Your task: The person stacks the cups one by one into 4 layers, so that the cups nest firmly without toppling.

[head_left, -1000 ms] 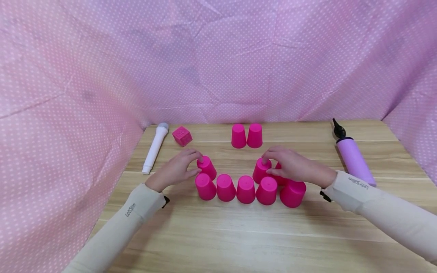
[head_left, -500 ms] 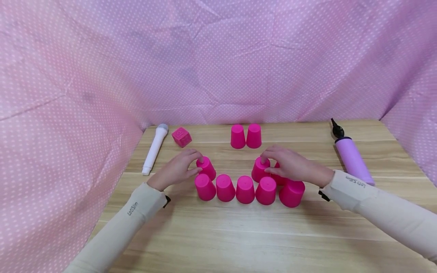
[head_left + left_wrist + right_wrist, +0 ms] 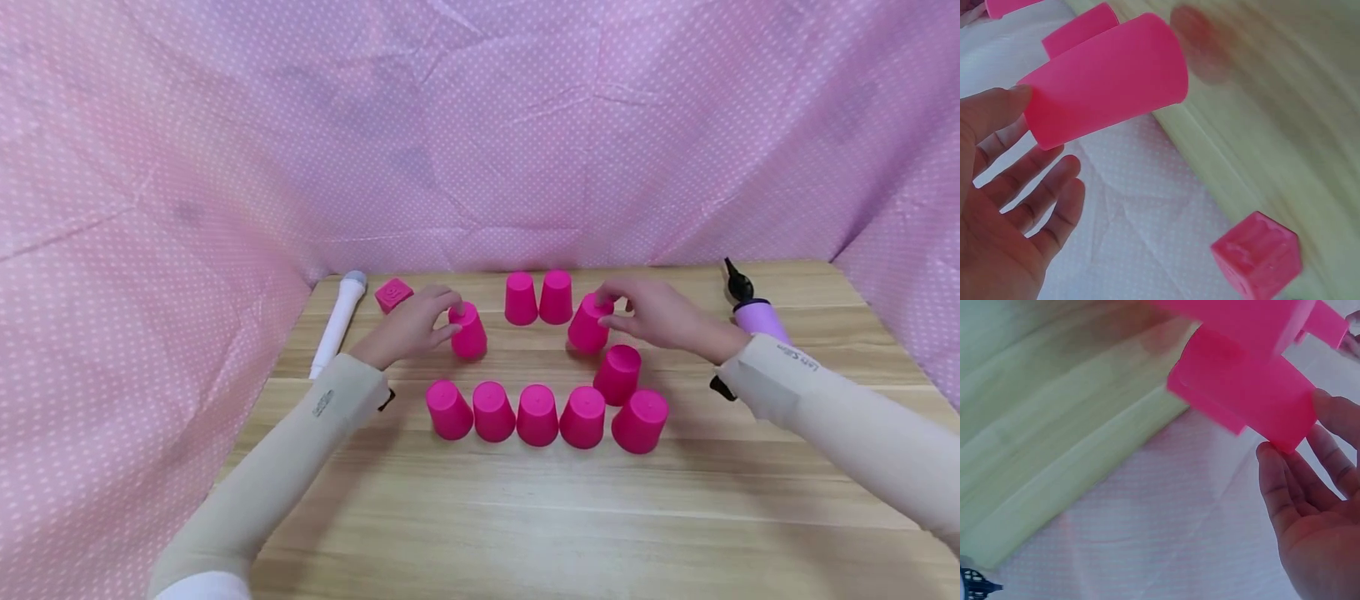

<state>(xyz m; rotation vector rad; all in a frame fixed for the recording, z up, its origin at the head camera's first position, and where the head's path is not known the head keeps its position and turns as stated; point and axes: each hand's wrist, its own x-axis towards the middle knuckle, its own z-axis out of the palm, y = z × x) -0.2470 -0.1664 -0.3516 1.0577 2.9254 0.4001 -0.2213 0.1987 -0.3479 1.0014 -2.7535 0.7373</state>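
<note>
My left hand (image 3: 418, 327) pinches an upside-down pink plastic cup (image 3: 469, 333) near its small closed end. In the left wrist view the thumb and fingers are at that end of the cup (image 3: 1107, 81), its wide rim close over the table. On the right, my right hand (image 3: 658, 315) pinches a second pink cup (image 3: 588, 329) the same way, tilted slightly. Two more upside-down cups (image 3: 521, 298) stand side by side at the back, between the hands. Several cups (image 3: 537, 415) form a front row, with one cup (image 3: 617, 375) behind its right end.
A white microphone (image 3: 339, 321) lies at the back left beside an embossed pink cube (image 3: 393, 294), which my left hand partly overlaps. At the right lies a purple hand pump (image 3: 759, 319) with a black nozzle, partly behind my forearm. Pink dotted cloth (image 3: 480, 167) surrounds the wooden table (image 3: 480, 517).
Both hands have carried their cups from just behind the front row toward the back pair, each shifting slightly right. The cup behind the row's right end has come into full view.
</note>
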